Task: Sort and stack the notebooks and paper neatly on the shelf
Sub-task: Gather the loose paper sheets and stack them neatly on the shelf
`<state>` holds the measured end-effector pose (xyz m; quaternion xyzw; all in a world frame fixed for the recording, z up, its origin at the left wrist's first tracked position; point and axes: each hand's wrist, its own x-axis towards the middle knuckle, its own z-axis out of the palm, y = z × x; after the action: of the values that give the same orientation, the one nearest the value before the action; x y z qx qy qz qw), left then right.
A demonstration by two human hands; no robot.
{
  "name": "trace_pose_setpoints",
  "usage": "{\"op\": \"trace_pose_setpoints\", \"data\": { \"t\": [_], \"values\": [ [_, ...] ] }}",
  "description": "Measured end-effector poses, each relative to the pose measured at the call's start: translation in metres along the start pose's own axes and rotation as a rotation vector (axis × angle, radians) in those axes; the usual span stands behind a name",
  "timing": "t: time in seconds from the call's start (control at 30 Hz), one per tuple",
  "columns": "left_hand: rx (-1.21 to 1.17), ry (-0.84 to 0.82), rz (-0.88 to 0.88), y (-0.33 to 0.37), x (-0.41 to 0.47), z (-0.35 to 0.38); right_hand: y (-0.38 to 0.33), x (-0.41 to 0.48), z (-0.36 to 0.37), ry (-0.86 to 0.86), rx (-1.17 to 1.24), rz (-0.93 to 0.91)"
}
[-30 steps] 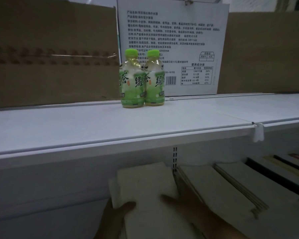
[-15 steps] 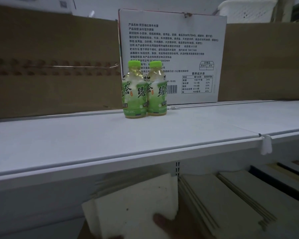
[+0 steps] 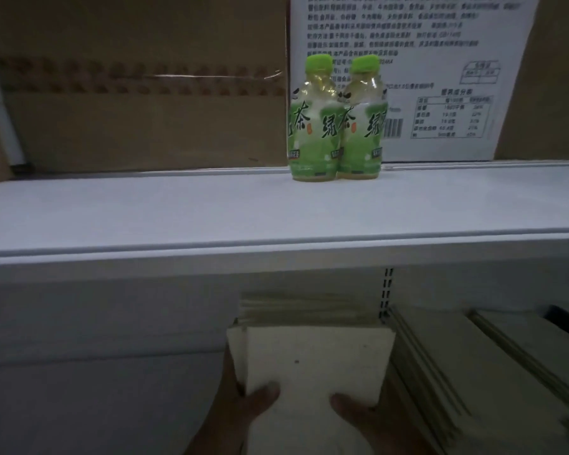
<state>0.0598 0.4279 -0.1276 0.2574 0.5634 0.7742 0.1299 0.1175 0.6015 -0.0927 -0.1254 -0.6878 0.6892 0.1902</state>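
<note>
Two hands on the paper (image 3: 309,359) now. Half a second back only the right one showed, and the pile sat skewed with a corner swung toward the post (image 3: 388,290). It is now squared up, its far edge running level and its right corner just left of the post foot.

Left hand (image 3: 224,405) grips the near-left corner and right hand (image 3: 375,418) the near-right. On each, one of the fingers (image 3: 263,394) lies flat on the top sheet; the rest are hidden under or beside the pile, so I read it as a two-sided pinch, not seen in full.

Paper lies on the shelf (image 3: 112,405) left of the post, in front of a rear pile (image 3: 303,307) that looks like more sheets; too dim to tell if they touch. Notebooks (image 3: 440,372) lie fanned right of the post, edges not lined up. Bottles (image 3: 335,126) stand on the board above the post, not involved.

Judgement: the straighten step on this pile is about done. Next it likely gets pushed back flush with the rear pile. The notebooks still need sorting. Risk: loose sheets could slide apart if pushed from one side only.
</note>
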Motion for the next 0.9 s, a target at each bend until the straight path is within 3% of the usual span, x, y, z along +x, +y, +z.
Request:
{"op": "trace_pose_setpoints", "data": {
  "t": [0.07,0.13,0.2,0.27,0.4,0.5,0.63,0.77,0.9],
  "values": [
    [0.006,0.040,0.016,-0.013,0.001,-0.006,0.032,-0.009,-0.013,-0.080,0.160,-0.031],
    [0.056,0.063,0.011,-0.014,-0.005,-0.004,0.020,-0.024,-0.023,-0.011,0.039,0.085],
    [0.125,0.140,-0.025,-0.018,-0.012,-0.004,0.023,-0.027,-0.013,0.026,0.014,0.045],
    [0.125,0.186,-0.057,-0.017,-0.015,-0.002,0.025,-0.027,-0.007,0.013,0.050,-0.059],
    [0.184,0.132,-0.102,-0.008,-0.016,0.008,0.027,-0.020,-0.012,0.028,0.196,0.060],
    [0.260,0.228,-0.096,-0.010,-0.017,0.019,0.041,-0.011,-0.012,0.033,0.174,0.057],
    [0.307,0.156,-0.122,-0.014,-0.021,0.016,0.070,-0.012,-0.014,0.034,0.118,-0.006],
    [0.468,0.003,-0.161,-0.022,-0.033,-0.005,0.086,-0.022,-0.015,-0.122,0.028,0.079],
    [0.484,0.008,-0.240,-0.033,-0.037,-0.017,0.101,-0.021,-0.013,-0.062,0.012,0.078]
  ]
}}
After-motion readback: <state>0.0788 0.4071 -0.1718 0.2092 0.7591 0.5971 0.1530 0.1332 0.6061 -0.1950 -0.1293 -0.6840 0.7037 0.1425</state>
